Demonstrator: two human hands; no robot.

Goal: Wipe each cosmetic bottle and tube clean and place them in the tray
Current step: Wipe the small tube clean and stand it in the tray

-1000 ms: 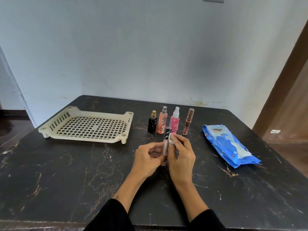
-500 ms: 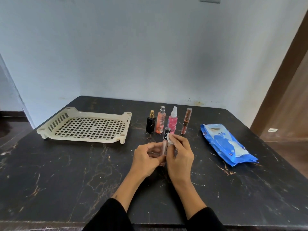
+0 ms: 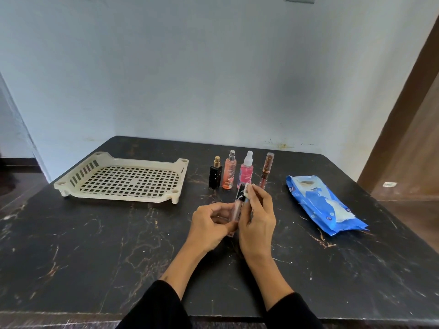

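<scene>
My left hand (image 3: 210,225) grips the lower part of a slim lip gloss tube (image 3: 238,205) with a black cap, held nearly upright over the table's middle. My right hand (image 3: 257,220) presses a small white wipe (image 3: 247,190) against the tube's cap. Behind them stand a black perfume bottle (image 3: 215,175), an orange spray bottle (image 3: 228,173), a pink spray bottle (image 3: 246,173) and a brown lip gloss tube (image 3: 266,169) in a row. The cream slatted tray (image 3: 123,178) lies at the left rear with nothing in it.
A blue pack of wet wipes (image 3: 323,206) lies on the right side of the black marble table (image 3: 95,245). A pale wall runs behind the table, and a brown door frame stands at the far right.
The right hand's fingers have slid the wipe slightly up along the tube's cap. The view has shifted a little; everything else stays in place.
</scene>
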